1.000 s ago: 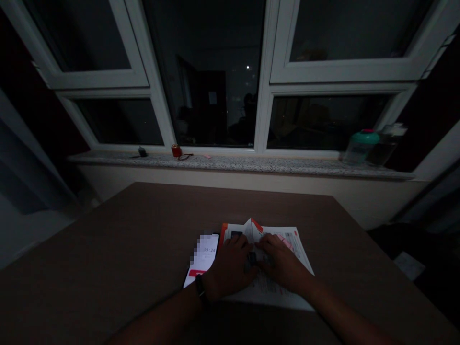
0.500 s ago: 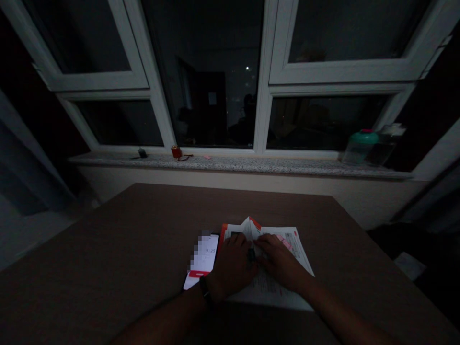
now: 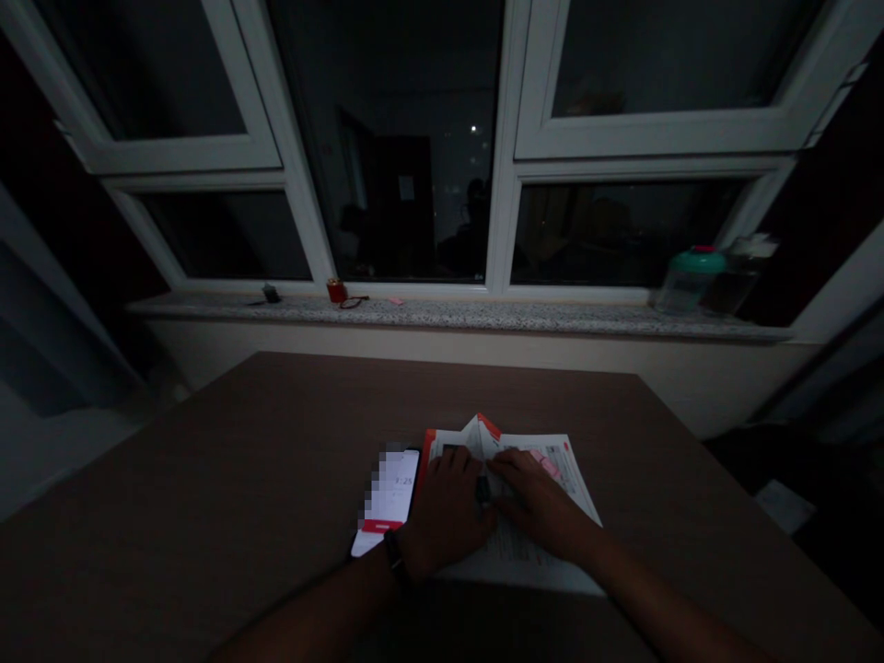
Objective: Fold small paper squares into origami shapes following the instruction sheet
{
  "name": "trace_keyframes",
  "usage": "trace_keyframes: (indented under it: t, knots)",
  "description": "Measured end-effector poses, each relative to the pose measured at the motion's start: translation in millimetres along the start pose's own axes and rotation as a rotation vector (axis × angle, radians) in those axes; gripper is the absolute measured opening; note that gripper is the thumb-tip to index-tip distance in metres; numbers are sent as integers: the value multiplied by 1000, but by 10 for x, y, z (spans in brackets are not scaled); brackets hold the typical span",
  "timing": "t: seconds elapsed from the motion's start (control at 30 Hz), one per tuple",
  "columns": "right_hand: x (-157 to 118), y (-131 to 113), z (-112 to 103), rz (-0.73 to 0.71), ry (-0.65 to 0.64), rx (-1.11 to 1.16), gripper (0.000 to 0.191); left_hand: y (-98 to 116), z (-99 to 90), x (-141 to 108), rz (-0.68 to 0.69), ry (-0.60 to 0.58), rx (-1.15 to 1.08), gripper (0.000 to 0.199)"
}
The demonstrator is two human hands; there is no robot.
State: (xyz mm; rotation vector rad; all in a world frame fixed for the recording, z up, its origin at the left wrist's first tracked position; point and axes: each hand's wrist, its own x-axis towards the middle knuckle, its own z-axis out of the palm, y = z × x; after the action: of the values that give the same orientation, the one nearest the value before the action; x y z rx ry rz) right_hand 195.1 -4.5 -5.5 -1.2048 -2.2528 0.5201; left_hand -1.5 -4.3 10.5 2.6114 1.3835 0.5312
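Head view, L hand: the left hand lies palm down on the booklet, fingers a little spread.
R hand: the right hand is bent over the pages – if it pinches sth., I cannot tell.
Booklet: open on the table, lower centre of the frame, one page corner raised at its top.
Between hands: small dark object, too dim to name.
Phone: lit phone, just beside the booklet's left edge.
Sill: green-lidded bottle, right side of the frame.
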Motion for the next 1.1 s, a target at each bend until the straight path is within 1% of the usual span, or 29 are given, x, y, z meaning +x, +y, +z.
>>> trace_keyframes:
  t: [0.1,0.27,0.37,0.57,0.7,0.77,0.9,1.1]
  knots:
    - [-2,15,5,-12,-5,-2,53,-9,-13,-9,17,-11,-1,36]
    - [-4,0,-4,-3,-14,-8,53,-26,-33,-14,21,-18,-4,42]
    - [-12,2,-5,-12,-19,-8,52,-28,-37,-13,16,-28,-14,42]
    - [-35,34,-2,-18,-28,4,57,-14,-36,-28,3,-19,-37,38]
    - [-25,37,15,-13,-18,-10,56,29,-82,-57,57,26,-74,32]
    - [-13,35,32,1,10,-36,52,48,-104,-65,70,8,-84,23]
    - [13,32,62,28,45,-103,45,44,-115,-65,104,-20,-86,28]
    - [31,16,69,56,47,-134,46,25,-118,-53,110,-30,-43,15]
